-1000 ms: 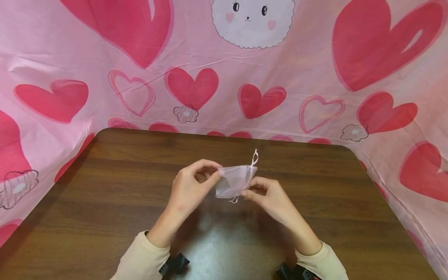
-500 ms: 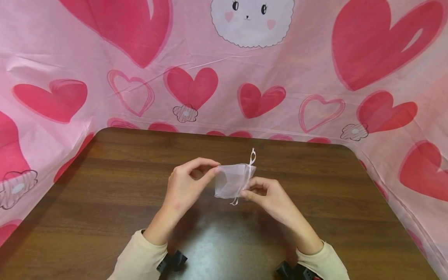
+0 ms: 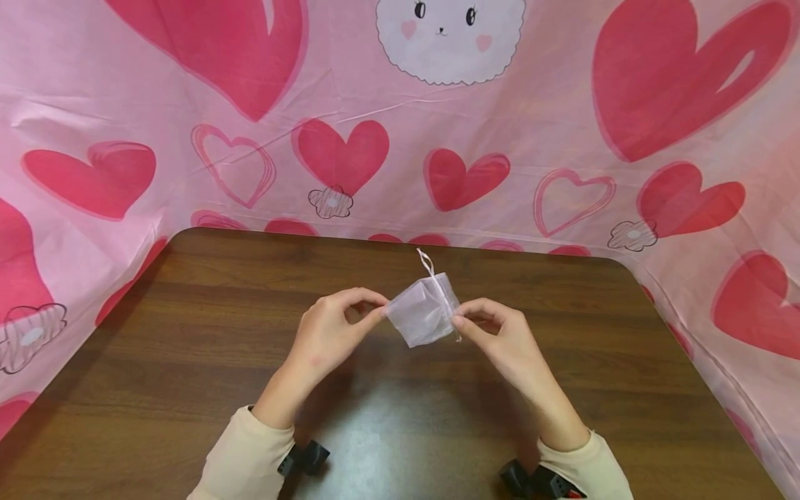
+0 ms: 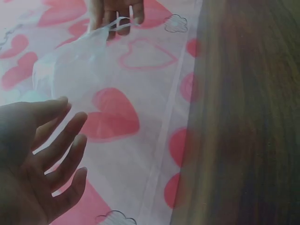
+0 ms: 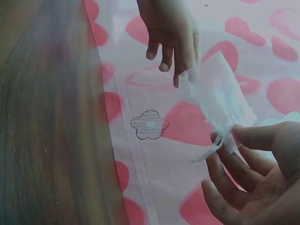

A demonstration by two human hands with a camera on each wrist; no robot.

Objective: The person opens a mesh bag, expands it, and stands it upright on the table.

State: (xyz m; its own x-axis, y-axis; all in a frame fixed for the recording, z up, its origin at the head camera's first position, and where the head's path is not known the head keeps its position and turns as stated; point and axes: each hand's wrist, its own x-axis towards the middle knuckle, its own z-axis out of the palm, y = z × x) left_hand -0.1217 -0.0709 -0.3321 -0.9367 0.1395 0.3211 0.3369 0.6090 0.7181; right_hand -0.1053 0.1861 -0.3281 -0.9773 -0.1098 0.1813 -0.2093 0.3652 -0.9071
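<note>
A small sheer white drawstring pouch (image 3: pixel 420 311) is held up over the table between both hands, tilted so one corner points down. My left hand (image 3: pixel 334 326) pinches its left corner between thumb and forefinger. At the opposite side, my right hand (image 3: pixel 500 337) pinches the pouch by its drawstring edge. One white cord loop (image 3: pixel 426 261) sticks up from the top of that edge, and a short cord end hangs by the right fingertips. In the right wrist view the gathered cord (image 5: pixel 211 151) dangles beside the right thumb. The other fingers of both hands are loosely bent.
A dark brown wooden table (image 3: pixel 187 333) spreads beneath the hands. Behind it and along its sides hangs a pink sheet (image 3: pixel 400 111) printed with hearts. Black wrist-camera mounts (image 3: pixel 310 458) sit at both cream sleeves (image 3: pixel 246 451).
The pouch has turned so its cord loop leans left and its bottom corner points down. My right hand has shifted up and right with its edge; my left hand has barely moved.
</note>
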